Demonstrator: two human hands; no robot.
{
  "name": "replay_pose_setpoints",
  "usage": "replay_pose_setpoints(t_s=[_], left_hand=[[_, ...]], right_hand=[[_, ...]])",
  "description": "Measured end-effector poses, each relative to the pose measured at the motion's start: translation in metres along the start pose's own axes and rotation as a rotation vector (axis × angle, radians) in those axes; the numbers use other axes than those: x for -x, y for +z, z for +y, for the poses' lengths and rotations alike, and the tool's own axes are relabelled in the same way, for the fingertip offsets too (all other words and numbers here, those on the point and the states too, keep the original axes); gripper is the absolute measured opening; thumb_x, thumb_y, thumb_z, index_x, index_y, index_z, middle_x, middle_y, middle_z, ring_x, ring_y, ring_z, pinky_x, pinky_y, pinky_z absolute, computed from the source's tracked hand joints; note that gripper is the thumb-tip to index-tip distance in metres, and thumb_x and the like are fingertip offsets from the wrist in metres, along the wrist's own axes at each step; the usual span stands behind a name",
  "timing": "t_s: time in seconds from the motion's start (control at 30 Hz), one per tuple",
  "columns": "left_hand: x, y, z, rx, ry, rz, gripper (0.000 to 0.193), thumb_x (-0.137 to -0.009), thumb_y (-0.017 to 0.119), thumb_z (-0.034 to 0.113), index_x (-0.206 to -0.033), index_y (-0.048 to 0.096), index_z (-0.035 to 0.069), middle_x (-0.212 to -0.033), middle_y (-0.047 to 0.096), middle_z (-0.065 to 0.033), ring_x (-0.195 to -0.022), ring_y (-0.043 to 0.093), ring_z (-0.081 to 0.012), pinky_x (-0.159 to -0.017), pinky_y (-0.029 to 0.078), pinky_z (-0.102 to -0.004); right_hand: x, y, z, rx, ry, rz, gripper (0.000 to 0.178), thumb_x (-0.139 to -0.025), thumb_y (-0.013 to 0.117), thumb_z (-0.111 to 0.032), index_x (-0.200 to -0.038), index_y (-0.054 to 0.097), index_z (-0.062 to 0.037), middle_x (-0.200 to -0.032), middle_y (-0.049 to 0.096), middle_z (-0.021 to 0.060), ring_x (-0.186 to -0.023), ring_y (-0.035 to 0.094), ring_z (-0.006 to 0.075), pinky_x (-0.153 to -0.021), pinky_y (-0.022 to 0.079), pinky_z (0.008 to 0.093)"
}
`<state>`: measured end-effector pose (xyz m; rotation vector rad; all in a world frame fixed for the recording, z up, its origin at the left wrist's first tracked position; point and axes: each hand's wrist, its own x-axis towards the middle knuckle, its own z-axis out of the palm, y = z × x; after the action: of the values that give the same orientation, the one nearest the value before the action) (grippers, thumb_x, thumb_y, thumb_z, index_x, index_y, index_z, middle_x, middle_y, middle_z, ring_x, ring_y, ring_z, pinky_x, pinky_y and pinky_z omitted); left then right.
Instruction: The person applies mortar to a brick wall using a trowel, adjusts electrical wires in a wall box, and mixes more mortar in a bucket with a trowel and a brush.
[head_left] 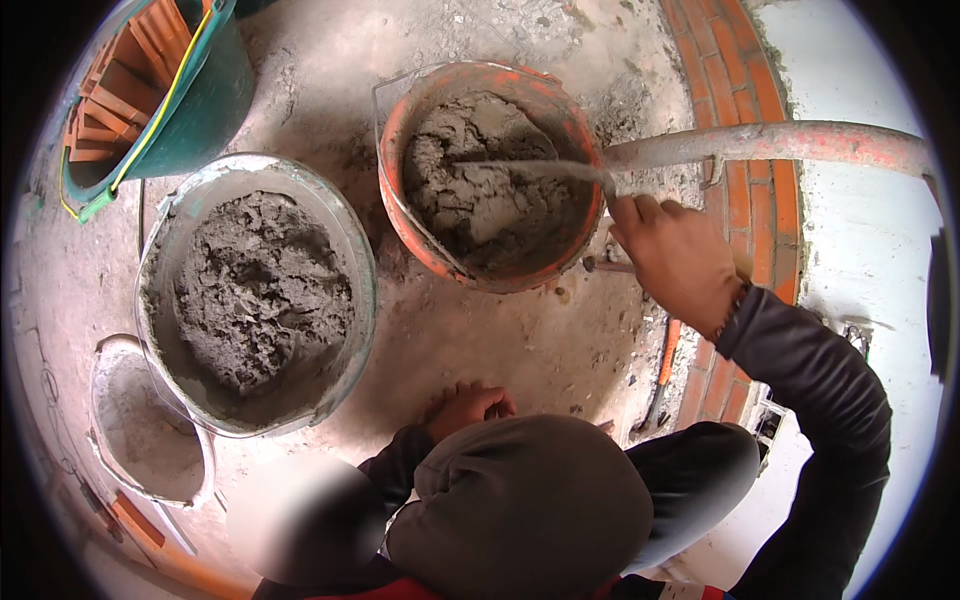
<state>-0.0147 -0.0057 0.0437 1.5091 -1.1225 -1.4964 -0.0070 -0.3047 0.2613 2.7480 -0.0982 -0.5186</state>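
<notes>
Far left, low: small whitish bucket, inside coated with grey residue, standing on the concrete floor. Top left: green bucket with a yellow-edged rim, packed with orange brick pieces. Centre left: big grey bucket, filled with lumpy grey mortar, touching or just beside the whitish one. Lower centre: a person crouched right under the camera, head in a grey hood, dark sleeves; face not described. One of that person's hands is planted on the floor just ahead of the hood, fingers curled, holding nothing that I can see. Wearer's left hand: not visible anywhere in view. Centre, upper: orange bucket with a wire bail handle, partly full of wet grey mortar. A trowel lies across it, mortar-smeared blade over the mix, handle end toward the right rim. Right hand, dark sleeve coming up from lower right, is clenched around the trowel handle just outside the bucket's right rim, knuckles up. Further right: curved course of orange bricks running top to bottom, with a pale plastered surface beyond it. A mortar-crusted reddish pipe or bar crosses above the bricks, running from near the bucket rim toward the right edge. Orange-handled tool lies on the floor by the bricks, below the right hand; type unclear.
</notes>
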Motion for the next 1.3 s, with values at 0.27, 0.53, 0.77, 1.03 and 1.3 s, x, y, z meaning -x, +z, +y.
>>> replay_pose_setpoints(t_s=[0.27,0.53,0.77,1.03,1.3], left_hand=[[-0.002,0.008,-0.015,0.341,0.024,0.099,0.031,-0.084,0.074,0.030,-0.095,0.065,0.003,-0.079,0.065,-0.0078,-0.071,0.062,-0.0160,-0.066,0.051,-0.0319],[-0.006,0.010,-0.021,0.287,0.059,0.125,0.031,-0.083,0.074,0.028,-0.095,0.063,0.001,-0.079,0.065,-0.0077,-0.072,0.061,-0.0156,-0.066,0.050,-0.0308],[-0.003,0.010,-0.020,0.418,-0.021,0.040,0.034,-0.084,0.074,0.030,-0.100,0.062,0.002,-0.082,0.064,-0.0048,-0.074,0.059,-0.0124,-0.065,0.048,-0.0293],[-0.005,0.005,-0.016,0.386,-0.009,0.046,0.038,-0.081,0.078,0.032,-0.098,0.062,0.003,-0.081,0.063,-0.0031,-0.071,0.056,-0.0102,-0.065,0.048,-0.0273],[-0.011,0.009,-0.025,0.329,0.036,0.043,0.041,-0.078,0.079,0.035,-0.097,0.062,0.003,-0.079,0.062,-0.0052,-0.070,0.058,-0.0132,-0.066,0.048,-0.0293]], right_hand=[[-0.006,-0.059,0.021,-0.358,0.210,-0.175,0.027,-0.097,0.057,-0.026,-0.085,0.064,-0.0026,-0.076,0.063,0.0199,-0.075,0.066,0.0357,-0.066,0.052,0.0475],[-0.043,-0.046,0.031,-0.290,0.026,-0.680,0.043,-0.098,0.048,-0.035,-0.087,0.068,0.0007,-0.081,0.066,0.0233,-0.083,0.066,0.0414,-0.077,0.052,0.0516],[-0.022,-0.062,0.081,0.055,0.039,-0.114,0.038,-0.092,0.054,-0.036,-0.082,0.070,-0.0038,-0.088,0.069,0.0156,-0.085,0.067,0.0374,-0.076,0.054,0.0497],[-0.058,-0.039,0.038,-0.271,-0.024,-0.521,0.035,-0.091,0.053,-0.032,-0.076,0.068,-0.0032,-0.076,0.064,0.0193,-0.077,0.064,0.0393,-0.071,0.051,0.0496],[-0.065,0.003,0.035,-0.672,-0.172,-0.609,0.042,-0.095,0.050,-0.031,-0.072,0.063,0.0011,-0.056,0.055,0.0171,-0.059,0.061,0.0311,-0.062,0.050,0.0449]])
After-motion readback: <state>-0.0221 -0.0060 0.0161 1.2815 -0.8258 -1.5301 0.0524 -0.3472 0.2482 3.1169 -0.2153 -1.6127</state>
